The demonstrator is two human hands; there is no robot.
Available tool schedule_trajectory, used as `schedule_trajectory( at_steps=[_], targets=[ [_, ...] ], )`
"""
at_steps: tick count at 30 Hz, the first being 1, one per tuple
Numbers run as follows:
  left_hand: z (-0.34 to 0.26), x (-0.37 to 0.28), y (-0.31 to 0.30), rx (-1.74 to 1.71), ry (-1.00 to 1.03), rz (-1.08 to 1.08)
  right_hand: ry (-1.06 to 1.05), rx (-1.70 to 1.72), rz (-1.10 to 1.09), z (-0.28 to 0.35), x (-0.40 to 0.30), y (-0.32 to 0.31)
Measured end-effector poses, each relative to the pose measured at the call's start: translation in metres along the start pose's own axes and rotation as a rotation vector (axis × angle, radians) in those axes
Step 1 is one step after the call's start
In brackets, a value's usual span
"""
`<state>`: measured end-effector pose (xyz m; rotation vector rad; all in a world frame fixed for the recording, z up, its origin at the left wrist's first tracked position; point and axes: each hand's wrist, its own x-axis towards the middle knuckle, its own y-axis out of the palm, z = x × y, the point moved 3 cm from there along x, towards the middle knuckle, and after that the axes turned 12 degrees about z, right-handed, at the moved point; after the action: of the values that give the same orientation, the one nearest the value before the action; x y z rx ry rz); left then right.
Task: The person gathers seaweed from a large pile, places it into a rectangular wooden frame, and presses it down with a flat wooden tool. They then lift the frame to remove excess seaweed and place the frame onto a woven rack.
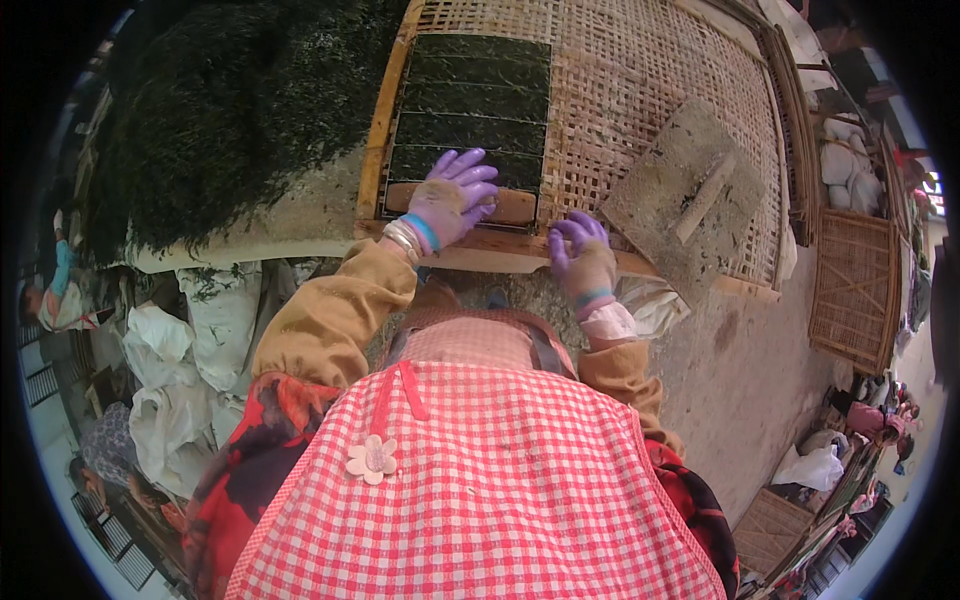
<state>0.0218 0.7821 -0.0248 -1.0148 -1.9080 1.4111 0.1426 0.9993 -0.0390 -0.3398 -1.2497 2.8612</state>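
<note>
My left hand [451, 193], in a purple-coated work glove, lies over a wooden bar [517, 206] with its fingers extended and apart. The bar sits crosswise at the near end of a divided frame [472, 120] whose narrow compartments hold dark green, shredded seaweed-like material. Frame and bar are on a woven lattice tray [600, 90] with wooden edging. Beside the tray's near edge is my right hand [583, 256], also gloved, with loosely bent fingers and nothing seen in it. To its right, a flat board with a bar handle [682, 195] lies tilted across the tray.
A large heap of dark green strands [247, 105] covers the left of the work surface. White sacks [172, 390] stand below it. More woven trays [855, 289] are at the right, past the concrete floor [742, 352]. Other people [112, 450] are at the far sides.
</note>
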Motion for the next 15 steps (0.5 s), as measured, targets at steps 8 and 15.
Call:
schedule_trajectory(
  at_steps=[8,15],
  targets=[
    [-0.002,-0.010,-0.023,-0.192,-0.136,-0.291,0.127,-0.480,0.143,0.031,0.016,0.046],
    [-0.008,-0.007,0.031,0.031,-0.170,-0.134,0.071,-0.366,0.034,0.032,-0.017,0.018]
  ],
)
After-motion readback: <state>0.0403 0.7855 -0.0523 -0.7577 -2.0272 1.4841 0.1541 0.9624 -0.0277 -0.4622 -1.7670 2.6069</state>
